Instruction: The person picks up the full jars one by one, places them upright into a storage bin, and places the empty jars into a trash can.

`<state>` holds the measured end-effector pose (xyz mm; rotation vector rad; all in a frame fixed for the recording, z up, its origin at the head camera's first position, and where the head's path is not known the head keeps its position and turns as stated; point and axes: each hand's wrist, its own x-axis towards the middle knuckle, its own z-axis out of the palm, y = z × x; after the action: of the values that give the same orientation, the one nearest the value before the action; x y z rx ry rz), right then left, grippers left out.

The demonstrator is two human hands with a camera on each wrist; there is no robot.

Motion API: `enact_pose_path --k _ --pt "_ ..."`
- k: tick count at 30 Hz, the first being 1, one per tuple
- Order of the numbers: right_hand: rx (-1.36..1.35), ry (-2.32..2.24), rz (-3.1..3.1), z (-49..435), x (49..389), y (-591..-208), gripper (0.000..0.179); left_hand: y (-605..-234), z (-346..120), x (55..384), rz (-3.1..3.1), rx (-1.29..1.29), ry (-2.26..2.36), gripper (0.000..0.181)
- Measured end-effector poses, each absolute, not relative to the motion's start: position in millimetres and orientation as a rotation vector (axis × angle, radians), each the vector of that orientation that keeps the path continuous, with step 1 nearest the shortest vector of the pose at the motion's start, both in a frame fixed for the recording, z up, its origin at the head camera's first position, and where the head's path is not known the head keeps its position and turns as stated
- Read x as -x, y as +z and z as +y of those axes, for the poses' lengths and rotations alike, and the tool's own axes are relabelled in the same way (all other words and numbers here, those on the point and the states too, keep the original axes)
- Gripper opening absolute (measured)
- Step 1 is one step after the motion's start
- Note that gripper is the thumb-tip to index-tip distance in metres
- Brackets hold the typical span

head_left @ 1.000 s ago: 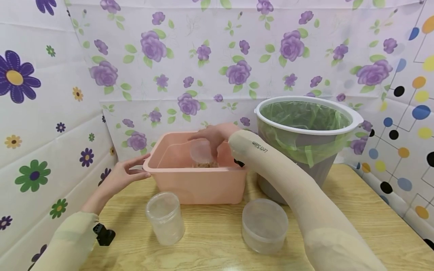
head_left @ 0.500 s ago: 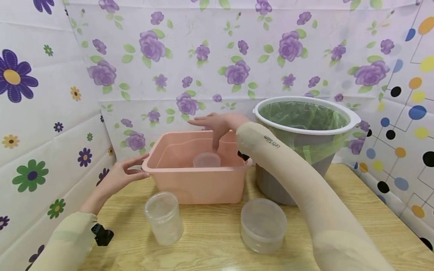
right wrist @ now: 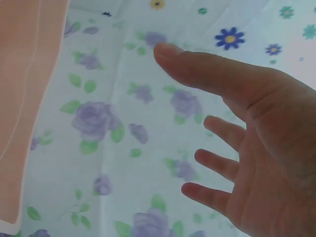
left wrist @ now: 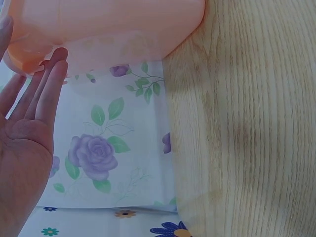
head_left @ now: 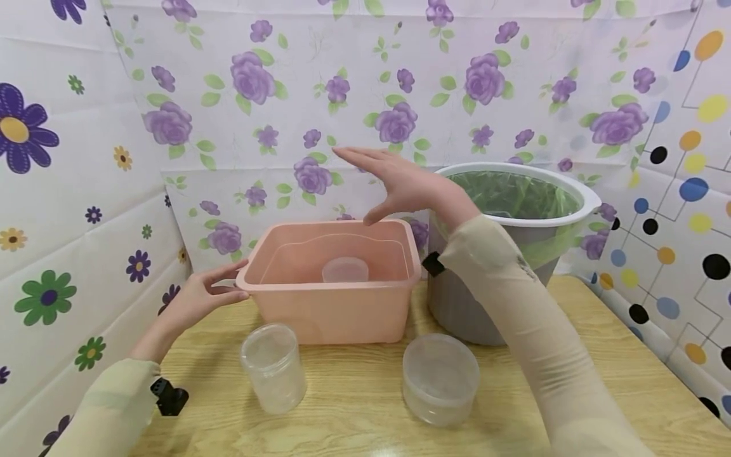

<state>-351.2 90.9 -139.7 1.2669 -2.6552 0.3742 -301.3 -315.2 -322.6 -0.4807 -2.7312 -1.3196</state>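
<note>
A pink plastic tub (head_left: 334, 314) stands on the table. At its left end my left hand (head_left: 197, 298) holds the rim between thumb and fingers; the left wrist view shows the fingers (left wrist: 52, 91) reaching under the tub's edge. Inside the tub lies a round translucent container (head_left: 345, 270), its lower part hidden by the front wall. My right hand (head_left: 408, 184) is in the air above the tub's right back corner, fingers spread and nothing in them. In the right wrist view that hand (right wrist: 261, 138) stands apart from the tub's edge (right wrist: 44, 98).
In front of the tub, a tall clear jar (head_left: 274, 368) stands at left and a low round lidded container (head_left: 441, 379) at right. A grey bin (head_left: 465, 308) with a white rim and green liner is behind the right forearm. Patterned cloth (head_left: 320, 76) backs the table (head_left: 348, 412).
My right hand has let go of the round container inside the tub and risen up and to the right, out of the tub. The left hand stays at the rim.
</note>
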Motion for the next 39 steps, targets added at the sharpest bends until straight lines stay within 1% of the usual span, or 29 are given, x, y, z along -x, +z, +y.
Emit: enact_pose_path --k 10,18,25,30,35,39 --pt "-1.023 0.324 -2.435 142 283 -134 0.093 -324 -315 303 -2.728 0.485 -1.332 0.072" --pt "-0.930 0.313 -2.128 179 253 -152 0.083 -325 -314 300 -2.715 0.499 -1.375 0.072" --pt "-0.859 0.399 -1.962 217 245 -173 0.073 -325 -313 302 -2.719 0.492 -1.375 0.072" --pt "-0.789 0.427 -1.917 240 246 -189 0.055 -326 -312 303 -2.707 0.506 -1.395 0.073" --pt "-0.762 0.478 -1.843 260 250 -204 0.061 -328 -314 303 -2.701 0.508 -1.399 0.072" --pt "-0.747 0.507 -1.785 274 255 -214 0.058 -328 -314 303 -2.698 0.505 -1.399 0.073"
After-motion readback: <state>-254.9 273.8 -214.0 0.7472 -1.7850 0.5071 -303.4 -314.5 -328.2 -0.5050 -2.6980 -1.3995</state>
